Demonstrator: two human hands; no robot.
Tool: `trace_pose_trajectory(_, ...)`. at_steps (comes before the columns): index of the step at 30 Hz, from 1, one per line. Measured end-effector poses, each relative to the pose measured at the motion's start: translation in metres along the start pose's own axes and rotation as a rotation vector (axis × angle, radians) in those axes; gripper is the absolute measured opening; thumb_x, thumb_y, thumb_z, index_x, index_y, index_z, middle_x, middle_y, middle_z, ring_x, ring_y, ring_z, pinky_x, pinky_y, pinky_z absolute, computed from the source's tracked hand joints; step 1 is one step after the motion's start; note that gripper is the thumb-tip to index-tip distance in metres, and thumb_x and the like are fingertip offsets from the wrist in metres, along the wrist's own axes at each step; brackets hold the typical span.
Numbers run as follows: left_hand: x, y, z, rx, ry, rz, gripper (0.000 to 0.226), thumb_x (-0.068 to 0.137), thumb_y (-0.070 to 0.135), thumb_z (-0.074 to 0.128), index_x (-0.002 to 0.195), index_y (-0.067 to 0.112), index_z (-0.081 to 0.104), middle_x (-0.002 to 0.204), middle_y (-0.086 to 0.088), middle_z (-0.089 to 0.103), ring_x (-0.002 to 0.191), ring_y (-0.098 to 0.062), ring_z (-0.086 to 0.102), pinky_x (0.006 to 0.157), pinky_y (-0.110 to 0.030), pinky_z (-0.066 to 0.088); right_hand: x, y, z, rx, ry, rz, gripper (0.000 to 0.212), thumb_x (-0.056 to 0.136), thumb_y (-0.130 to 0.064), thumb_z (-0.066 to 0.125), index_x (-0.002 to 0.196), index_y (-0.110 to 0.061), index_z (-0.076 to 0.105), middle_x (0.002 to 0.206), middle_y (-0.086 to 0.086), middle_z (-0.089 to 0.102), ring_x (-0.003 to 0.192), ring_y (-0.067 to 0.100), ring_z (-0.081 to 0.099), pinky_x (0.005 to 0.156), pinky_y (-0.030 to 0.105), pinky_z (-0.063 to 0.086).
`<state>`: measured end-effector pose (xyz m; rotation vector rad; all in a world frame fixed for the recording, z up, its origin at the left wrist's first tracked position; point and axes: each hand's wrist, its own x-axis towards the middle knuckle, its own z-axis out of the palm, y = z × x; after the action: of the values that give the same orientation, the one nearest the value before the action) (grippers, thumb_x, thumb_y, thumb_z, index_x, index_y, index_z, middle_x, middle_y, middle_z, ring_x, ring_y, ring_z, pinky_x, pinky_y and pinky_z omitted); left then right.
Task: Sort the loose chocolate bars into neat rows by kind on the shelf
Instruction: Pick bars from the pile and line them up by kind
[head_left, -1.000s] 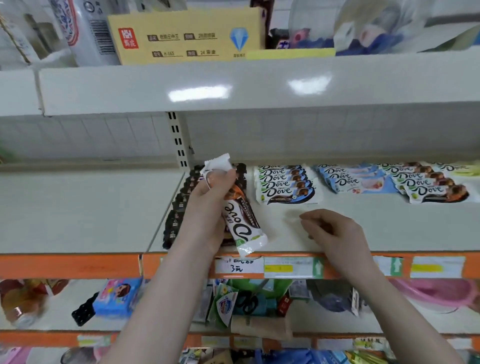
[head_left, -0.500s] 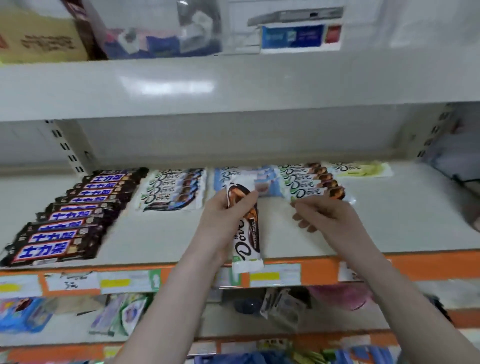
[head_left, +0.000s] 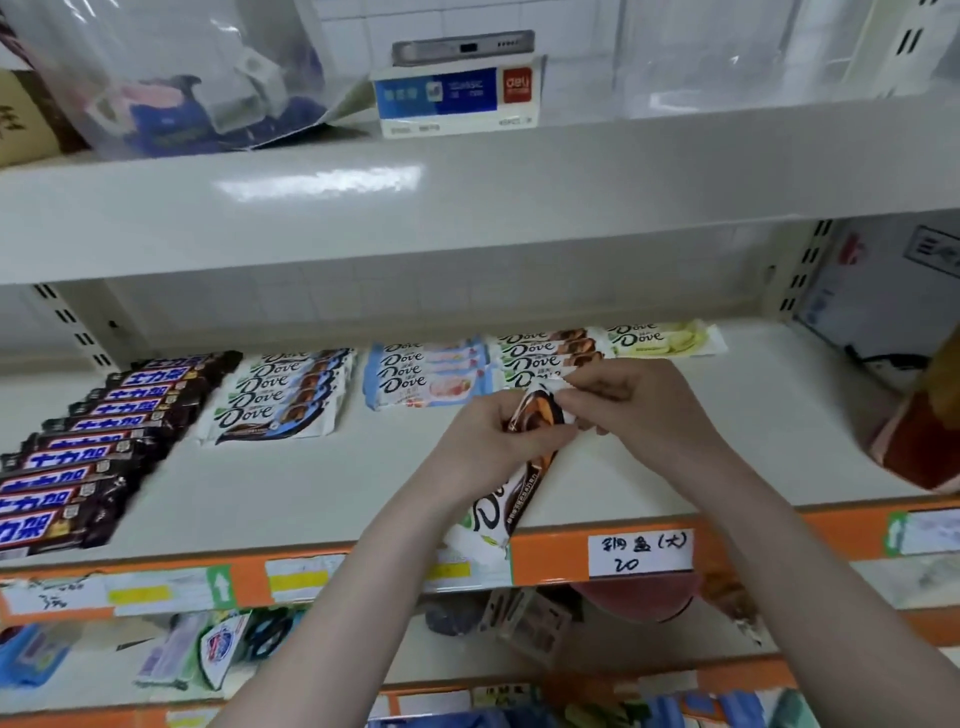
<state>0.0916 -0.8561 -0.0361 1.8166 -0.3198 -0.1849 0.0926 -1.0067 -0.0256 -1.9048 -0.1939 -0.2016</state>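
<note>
My left hand grips a white, brown and orange Dove bar around its upper half, above the shelf. My right hand pinches the bar's top end. Behind them lie rows by kind: dark Snickers-type bars at the left, white-and-blue Dove bars, light blue-and-pink Dove bars, orange-brown Dove bars partly hidden by my hands, and pale green Dove bars.
An orange shelf edge with price labels runs in front. A red-brown package sits at the right. The upper shelf overhangs, holding a plastic bag and a blue box. Mixed goods lie on the shelf below.
My view swung right along the shelf. My left hand carried the Dove bar right toward the orange-brown row, and my right hand rose from the shelf and pinched its top end.
</note>
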Motion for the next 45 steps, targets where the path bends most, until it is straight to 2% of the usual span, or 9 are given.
trace_pose_trajectory(6,-0.005,-0.017,-0.008,0.011,-0.108,-0.086,0.012,0.077,0.007,0.072,0.075,0.017,0.065,0.067,0.008,0.064,0.063,-0.006,0.057,0.064,-0.017,0.044,0.0,0.011,0.001,0.046,0.06,0.029,0.012,0.079,-0.009,0.067,0.071,-0.017,0.067,0.06,-0.001,0.063,0.047,0.001,0.057,0.049,0.012,0.047)
trace_pose_trajectory(9,-0.012,-0.024,-0.016,0.039,-0.181,-0.14,0.023,0.073,0.004,0.074,0.064,0.022,0.064,0.061,0.006,0.06,0.057,-0.01,0.053,0.056,-0.02,0.041,-0.003,0.021,0.001,0.082,0.137,0.076,0.012,0.081,-0.01,0.066,0.071,-0.017,0.068,0.06,0.0,0.063,0.047,0.001,0.057,0.051,0.013,0.048)
trace_pose_trajectory(16,-0.012,-0.025,-0.034,-0.052,0.048,-0.157,0.015,0.072,0.004,0.076,0.081,0.016,0.07,0.078,-0.001,0.073,0.068,-0.016,0.063,0.066,-0.026,0.05,-0.019,0.037,-0.013,0.097,0.214,0.172,0.009,0.079,-0.009,0.067,0.071,-0.014,0.066,0.064,0.001,0.065,0.049,0.001,0.061,0.048,0.011,0.046)
trace_pose_trajectory(21,-0.009,-0.034,-0.032,-0.203,0.116,-0.209,0.027,0.071,-0.005,0.073,0.091,0.012,0.067,0.06,0.003,0.065,0.062,-0.013,0.066,0.061,-0.024,0.058,-0.033,0.048,-0.023,-0.048,0.199,0.21,0.01,0.076,-0.007,0.07,0.07,-0.013,0.066,0.073,-0.008,0.068,0.047,0.003,0.061,0.048,0.019,0.045)
trace_pose_trajectory(26,-0.001,-0.044,-0.026,-0.263,0.202,-0.229,0.026,0.068,-0.012,0.072,0.087,0.005,0.067,0.09,-0.023,0.059,0.072,-0.03,0.064,0.058,-0.023,0.056,-0.03,0.052,-0.025,-0.201,0.196,0.21,0.022,0.072,-0.009,0.072,0.06,-0.025,0.062,0.055,-0.02,0.061,0.046,0.002,0.06,0.057,0.021,0.041)
trace_pose_trajectory(31,0.017,-0.046,-0.017,-0.039,0.272,-0.173,0.028,0.066,-0.006,0.076,0.085,0.013,0.069,0.055,0.003,0.053,0.063,-0.025,0.06,0.065,-0.034,0.058,-0.014,0.056,-0.031,-0.358,0.194,0.216,0.024,0.074,-0.011,0.07,0.059,-0.025,0.058,0.058,-0.003,0.065,0.065,0.017,0.064,0.066,0.027,0.043)
trace_pose_trajectory(33,0.025,-0.049,-0.012,0.077,0.291,-0.173,0.03,0.066,0.003,0.079,0.09,0.015,0.068,0.056,0.004,0.056,0.056,-0.019,0.063,0.073,-0.038,0.058,-0.007,0.059,-0.036,-0.402,0.195,0.216,0.021,0.074,-0.012,0.07,0.059,-0.022,0.059,0.061,0.002,0.066,0.066,0.02,0.065,0.068,0.029,0.043)
trace_pose_trajectory(37,0.036,-0.051,-0.004,0.229,0.285,-0.097,0.03,0.069,0.01,0.079,0.092,0.02,0.063,0.056,0.006,0.051,0.04,0.004,0.054,0.059,-0.021,0.047,0.006,0.066,-0.042,-0.485,0.181,0.237,0.012,0.075,-0.013,0.068,0.066,-0.018,0.061,0.068,0.004,0.066,0.074,0.024,0.064,0.069,0.028,0.041)
trace_pose_trajectory(45,0.045,-0.059,0.003,0.352,0.354,0.067,0.03,0.07,0.007,0.077,0.097,0.012,0.064,0.066,0.011,0.05,0.06,-0.002,0.047,0.059,-0.008,0.037,0.019,0.082,-0.045,-0.552,0.143,0.244,0.011,0.078,-0.015,0.066,0.088,-0.014,0.069,0.088,0.005,0.069,0.089,0.024,0.062,0.076,0.028,0.043)
